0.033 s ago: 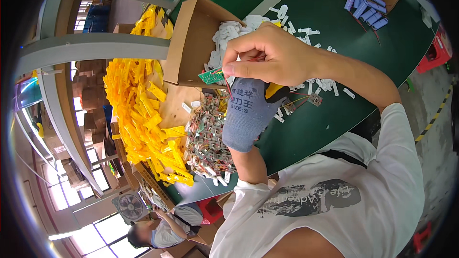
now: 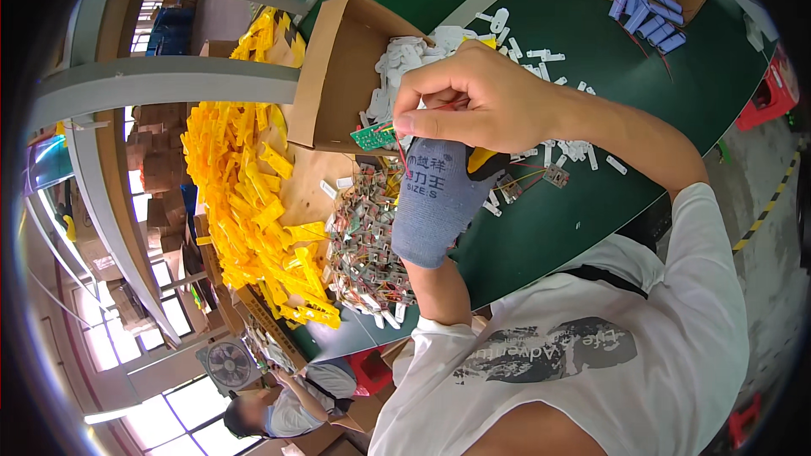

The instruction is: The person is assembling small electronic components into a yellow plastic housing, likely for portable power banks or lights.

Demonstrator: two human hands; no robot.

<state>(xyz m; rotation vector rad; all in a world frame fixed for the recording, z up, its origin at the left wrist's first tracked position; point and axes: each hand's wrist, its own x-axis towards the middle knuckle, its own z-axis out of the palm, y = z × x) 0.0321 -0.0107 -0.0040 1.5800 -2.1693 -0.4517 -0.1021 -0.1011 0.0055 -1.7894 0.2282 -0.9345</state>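
My right hand [image 2: 486, 101], bare, is closed with thumb and fingertips pinched on thin red and dark wires. A small green circuit board [image 2: 372, 137] shows at its fingertips. Just below it is my left hand [image 2: 435, 194] in a grey-blue knit glove with black coating; its fingers are mostly hidden behind the right hand, so its grip cannot be made out. A yellow patch [image 2: 481, 158] shows by the black part of the glove. Beside the glove, small wired boards [image 2: 555, 175] lie on the green table [image 2: 541, 241].
An open carton [image 2: 325, 76] holds white plastic pieces [image 2: 401, 63], with more scattered beyond my hands. Yellow plastic parts [image 2: 245, 203] are heaped at left, near a pile of wired boards [image 2: 367, 245]. Blue-wrapped cylindrical cells [image 2: 638, 8] fill a box at far right. Another person [image 2: 296, 401] sits lower left.
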